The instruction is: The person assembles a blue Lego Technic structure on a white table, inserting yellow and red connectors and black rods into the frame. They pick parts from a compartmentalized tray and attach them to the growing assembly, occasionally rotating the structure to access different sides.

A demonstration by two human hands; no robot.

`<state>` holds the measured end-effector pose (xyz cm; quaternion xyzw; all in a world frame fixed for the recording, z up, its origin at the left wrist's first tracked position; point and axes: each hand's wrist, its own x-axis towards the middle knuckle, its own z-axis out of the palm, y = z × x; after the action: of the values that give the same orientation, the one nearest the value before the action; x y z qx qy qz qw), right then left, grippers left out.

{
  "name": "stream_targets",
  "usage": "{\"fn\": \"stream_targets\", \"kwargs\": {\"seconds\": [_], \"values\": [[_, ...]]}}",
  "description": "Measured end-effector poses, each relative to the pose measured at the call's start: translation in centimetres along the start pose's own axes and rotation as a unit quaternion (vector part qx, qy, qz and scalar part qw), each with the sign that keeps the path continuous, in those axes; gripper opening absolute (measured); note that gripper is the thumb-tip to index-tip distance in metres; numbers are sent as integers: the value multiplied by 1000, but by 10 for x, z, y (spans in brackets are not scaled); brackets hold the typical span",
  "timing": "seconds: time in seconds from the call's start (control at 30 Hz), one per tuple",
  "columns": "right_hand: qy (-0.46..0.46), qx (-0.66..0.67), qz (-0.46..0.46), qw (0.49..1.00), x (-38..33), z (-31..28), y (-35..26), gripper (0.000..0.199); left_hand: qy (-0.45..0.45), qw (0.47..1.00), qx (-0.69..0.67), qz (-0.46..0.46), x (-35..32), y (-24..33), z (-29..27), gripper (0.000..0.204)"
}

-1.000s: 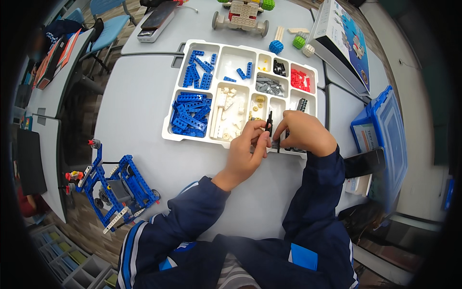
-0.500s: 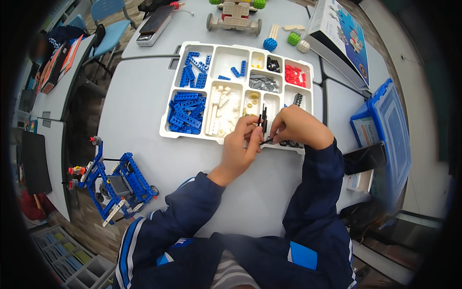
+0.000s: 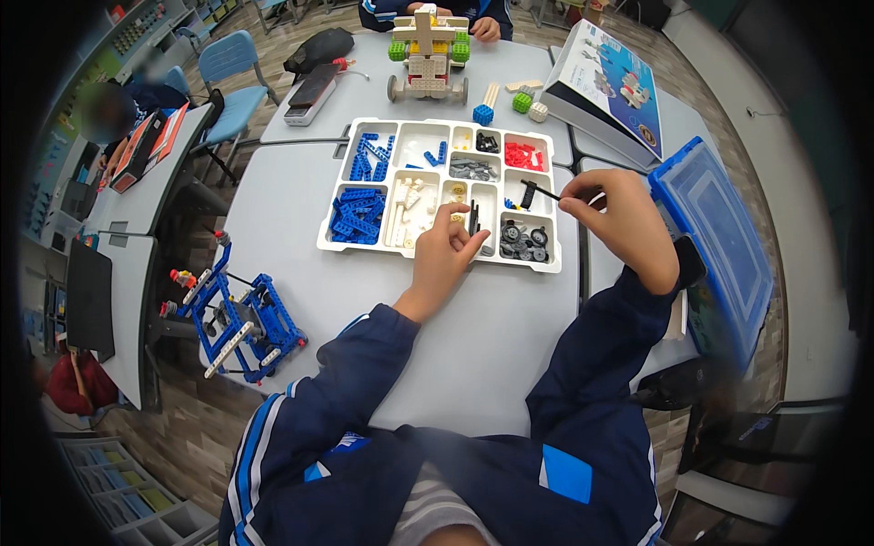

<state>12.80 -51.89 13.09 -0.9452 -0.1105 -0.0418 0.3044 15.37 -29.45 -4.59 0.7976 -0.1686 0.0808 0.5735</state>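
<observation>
My right hand is right of the sorting tray, thumb and fingertips pinched on one end of a thin black axle. The axle's other end points left and overlaps, in view, a short black piece at the compartment below the red parts; whether they touch I cannot tell. My left hand rests over the near edge of the white tray, thumb and index finger apart. Beside and between those fingers are several black axles in a narrow compartment. The other fingers are partly hidden.
Blue beams, white parts, red pieces and black wheels fill tray compartments. A blue built frame stands left; a white-and-green model stands beyond. A box and blue-rimmed lid lie right. Another person's hand is across.
My right hand has moved away from my left, rightward, with a black axle. My left finger and thumb have spread apart. The view has tilted up, showing a person across the table.
</observation>
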Motion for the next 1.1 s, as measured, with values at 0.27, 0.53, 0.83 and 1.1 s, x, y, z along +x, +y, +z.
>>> {"fn": "stream_targets", "kwargs": {"seconds": [0.27,0.53,0.83,1.1], "values": [[-57,41,-135,988,-27,14,-53,15,-60,949,-309,-27,-39,56,-46,34],[-328,129,-285,891,-29,110,-119,19,9,950,-305,-62,-146,81,-142,22],[-454,282,-65,843,-70,258,-133,27,161,947,-225,-166,-239,61,-206,13],[-400,445,11,802,-87,289,-123,38,275,906,-196,-255,-273,42,-229,24]]}}
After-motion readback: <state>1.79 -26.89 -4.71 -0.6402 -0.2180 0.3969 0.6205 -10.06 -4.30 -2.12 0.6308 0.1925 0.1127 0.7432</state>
